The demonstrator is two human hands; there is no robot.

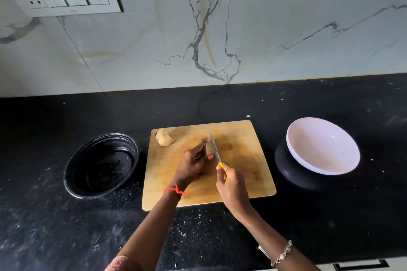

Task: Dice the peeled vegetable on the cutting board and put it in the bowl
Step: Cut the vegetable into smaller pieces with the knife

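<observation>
two hands work over the wooden cutting board (242,178), forearms reaching in from the near edge of the black counter (66,237). nearest of the pair, the right hand (231,185) is clenched around the yellow handle of a knife (214,149); the blade runs away from that grip toward the wall, leaning slightly left. just left of the blade, the left hand (193,163) pinches a piece of peeled vegetable (209,148), probably a potato half, though most of it is hidden by the fingers. its fingertips bracket the piece from the far and near sides, and the blade lies against the exposed right face.

the relation that matters: the held piece sits directly left of the blade and just ahead of the right hand's grip, its visible length lying roughly along the blade. i judge the next cut comes straight down along that right face, so the left fingertips close to the edge are the risk.

beyond the left hand, at the board's far left corner, a second peeled piece (164,138) lies uncut, well apart from the knife. no dice are visible yet. off to the right of the knife hand, clear of the board, the white bowl (323,147) rests tilted and empty on a dark base. a black bowl (101,165) sits left of the board.
</observation>
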